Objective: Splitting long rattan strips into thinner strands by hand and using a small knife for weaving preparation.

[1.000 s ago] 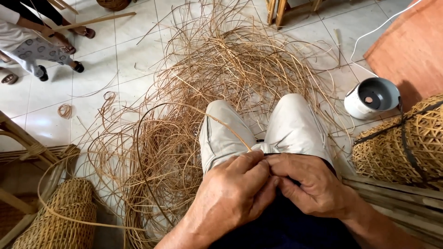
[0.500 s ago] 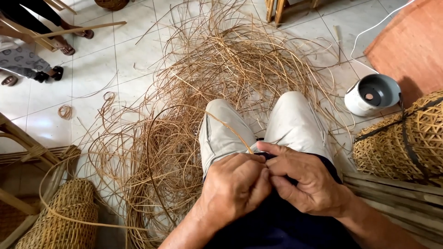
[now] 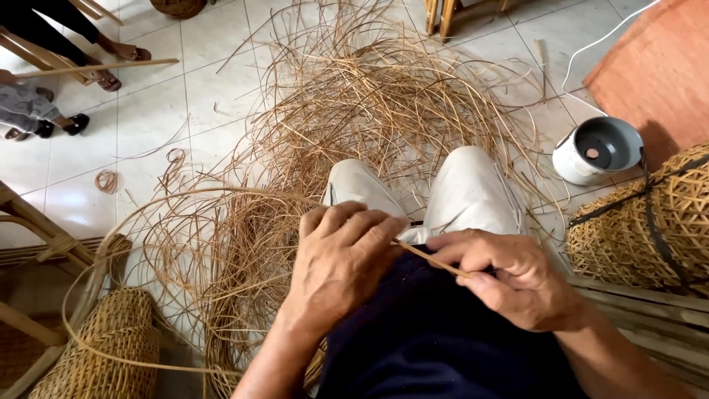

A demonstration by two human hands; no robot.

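Observation:
I sit with my knees in pale trousers (image 3: 465, 192) and a dark shirt over my lap. My left hand (image 3: 343, 258) and my right hand (image 3: 509, 277) both pinch one thin tan rattan strand (image 3: 428, 258) stretched between them above my lap. The strand runs out from under my left fingers and curves away to the left in a long loop (image 3: 185, 193) over the floor. A big tangled heap of loose rattan strands (image 3: 369, 111) lies on the white tiles in front of my knees.
A white round pot (image 3: 598, 150) stands at right beside a woven basket (image 3: 650, 222). Another woven roll (image 3: 103, 347) and a wooden chair frame (image 3: 29, 244) are at lower left. Another person's feet in sandals (image 3: 111, 70) show at top left. An orange mat (image 3: 661, 66) lies top right.
My hands have drawn apart, and the strand between them now shows as a straight length. The camera has dipped slightly; the other person's feet moved a little at top left.

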